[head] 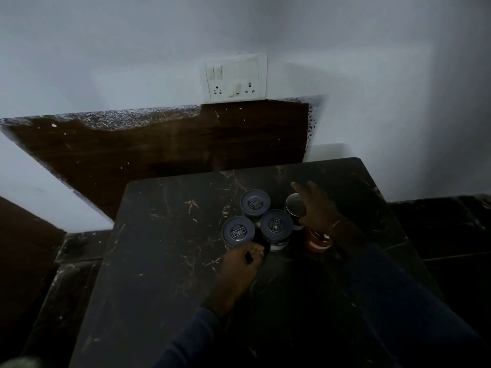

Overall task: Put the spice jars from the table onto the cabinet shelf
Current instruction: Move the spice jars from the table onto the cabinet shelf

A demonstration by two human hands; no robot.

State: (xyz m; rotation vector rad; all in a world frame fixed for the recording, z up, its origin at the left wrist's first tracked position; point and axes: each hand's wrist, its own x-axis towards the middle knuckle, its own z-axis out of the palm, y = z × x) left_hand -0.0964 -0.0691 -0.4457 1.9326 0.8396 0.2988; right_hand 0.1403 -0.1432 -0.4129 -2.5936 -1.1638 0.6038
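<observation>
Grip of right hand [318, 208] open, fingers [297, 187] against steel-lidded jar [293, 205]

Dim, bluish light throughout, brightest high on the wall [106, 49]. Pale and plain from 9 to 3 o'clock, turning into a shadowed corner at 2 o'clock. At 12 o'clock, a white switch plate [235, 78] with two sockets and several rocker switches. Just below it, flat along the wall, a dark brown wooden panel [159, 150], speckled white along its upper edge. A second brown panel [21, 261] at 9 o'clock. From the centre down to 6 o'clock, a black worktop [159, 248] veined in pale gold. At 3 and 8 o'clock, dark stone floor [451, 235] tiles.
</observation>
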